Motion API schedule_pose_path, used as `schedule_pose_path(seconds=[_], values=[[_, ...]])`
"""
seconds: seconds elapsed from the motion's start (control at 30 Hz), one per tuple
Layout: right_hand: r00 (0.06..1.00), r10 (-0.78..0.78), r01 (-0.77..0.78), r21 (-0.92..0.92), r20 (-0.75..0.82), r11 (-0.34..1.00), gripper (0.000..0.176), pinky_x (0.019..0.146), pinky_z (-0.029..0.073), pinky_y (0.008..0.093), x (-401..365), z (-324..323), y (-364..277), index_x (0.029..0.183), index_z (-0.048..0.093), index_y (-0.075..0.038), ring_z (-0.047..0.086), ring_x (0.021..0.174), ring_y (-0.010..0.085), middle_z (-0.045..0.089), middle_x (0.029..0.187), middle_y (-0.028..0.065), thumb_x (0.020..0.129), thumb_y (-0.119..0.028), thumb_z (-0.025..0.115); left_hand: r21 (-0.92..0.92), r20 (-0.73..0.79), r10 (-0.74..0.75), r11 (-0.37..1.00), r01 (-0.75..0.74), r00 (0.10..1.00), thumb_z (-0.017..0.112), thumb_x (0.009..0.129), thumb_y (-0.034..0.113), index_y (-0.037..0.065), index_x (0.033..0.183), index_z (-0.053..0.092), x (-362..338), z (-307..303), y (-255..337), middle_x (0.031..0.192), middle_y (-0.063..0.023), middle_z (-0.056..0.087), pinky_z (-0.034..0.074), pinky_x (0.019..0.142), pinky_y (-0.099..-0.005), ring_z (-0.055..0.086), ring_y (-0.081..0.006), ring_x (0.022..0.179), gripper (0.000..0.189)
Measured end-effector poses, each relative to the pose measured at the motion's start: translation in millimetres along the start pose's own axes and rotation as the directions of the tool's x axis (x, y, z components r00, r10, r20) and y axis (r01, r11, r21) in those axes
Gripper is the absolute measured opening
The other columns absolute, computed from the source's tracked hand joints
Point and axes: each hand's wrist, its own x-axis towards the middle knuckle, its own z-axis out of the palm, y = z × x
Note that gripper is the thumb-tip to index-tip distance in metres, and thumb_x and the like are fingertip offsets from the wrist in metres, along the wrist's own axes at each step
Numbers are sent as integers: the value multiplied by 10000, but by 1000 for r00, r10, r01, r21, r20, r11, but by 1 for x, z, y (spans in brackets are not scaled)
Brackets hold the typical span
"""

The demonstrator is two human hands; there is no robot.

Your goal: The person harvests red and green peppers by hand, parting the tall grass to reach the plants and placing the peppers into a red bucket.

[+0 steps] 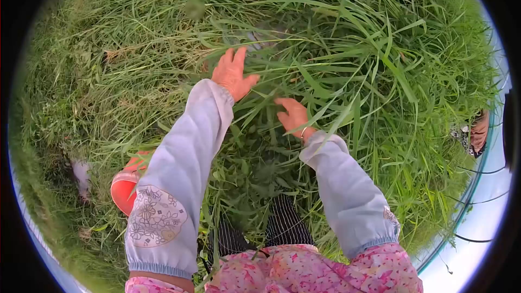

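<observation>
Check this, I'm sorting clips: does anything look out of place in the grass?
Nothing looks damaged. Only the orange-red rounded object lying half hidden in the long green grass beside the pale blue left sleeve stands out; its identity is unclear.

Tall grass (353,49) stood all around the person. The left hand (232,73) lay on the blades in front. The right hand (293,115) sat near it, closer to the body, down among the stems. A round thing (125,187) lay low on the left, partly behind the left sleeve (173,184).
</observation>
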Motion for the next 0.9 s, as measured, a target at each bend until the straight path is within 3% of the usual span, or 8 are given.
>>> schedule_pose_path(seconds=[0.1,0.17,0.27,0.47,0.63,0.73,0.83,0.9], values=[[978,101,-160,345,183,925,289,855,456,360,-18,-19,-15,1102,568,-63,580,980,260,602,1071,118,825,-147,560,9,407,-217,972,234,887,630,767,479,8,1401,165,1,36,-13,1272,-295,430,429,907,-398,500,-368,1127,916],[922,181,-381,712,343,589,249,806,473,314,-17,-35,-27,1085,569,-38,606,911,202,623,1004,105,864,-150,537,-28,582,-179,971,239,793,609,773,504,-41,1389,177,-22,67,-15,1122,-290,558,455,862,-381,569,-374,1028,928],[973,225,-164,825,46,541,214,765,475,263,25,-76,-44,1079,563,-17,606,868,140,623,970,97,893,-99,498,-116,632,45,993,37,774,528,855,336,-50,1146,454,-78,122,8,799,-221,629,490,651,-425,625,-355,724,489],[896,-32,232,405,-444,884,315,850,458,327,157,-58,-36,1145,535,-37,584,989,245,592,1102,111,872,-195,525,-147,733,136,988,-40,666,517,837,152,27,1048,544,-169,215,60,686,-109,609,458,499,-410,618,-279,622,246],[939,-319,338,-165,133,927,436,923,407,397,190,16,5,1243,468,-94,511,1076,373,539,1198,190,894,-355,453,-202,401,271,958,-204,875,531,838,136,63,927,612,-214,265,57,684,-97,607,464,482,-394,614,-251,607,142],[764,-69,300,-257,642,919,420,877,429,426,141,45,23,1140,551,-72,551,1008,357,598,1096,162,886,-380,417,10,360,427,887,-461,829,522,839,150,24,972,588,-229,283,54,692,-114,613,473,489,-395,616,-260,606,195],[553,226,266,-427,802,864,398,858,443,440,72,54,44,1095,584,-61,564,990,339,600,1093,149,870,-359,447,-161,672,249,968,-191,697,559,813,192,-10,1073,551,-171,172,78,725,-146,627,482,498,-389,624,-286,620,330],[633,127,258,-363,763,895,343,814,468,458,27,58,76,1013,624,-96,581,950,338,610,1034,118,844,-354,475,-302,610,293,945,-125,736,593,797,219,4,1153,519,-160,148,82,781,-157,636,495,561,-376,633,-288,675,423]])
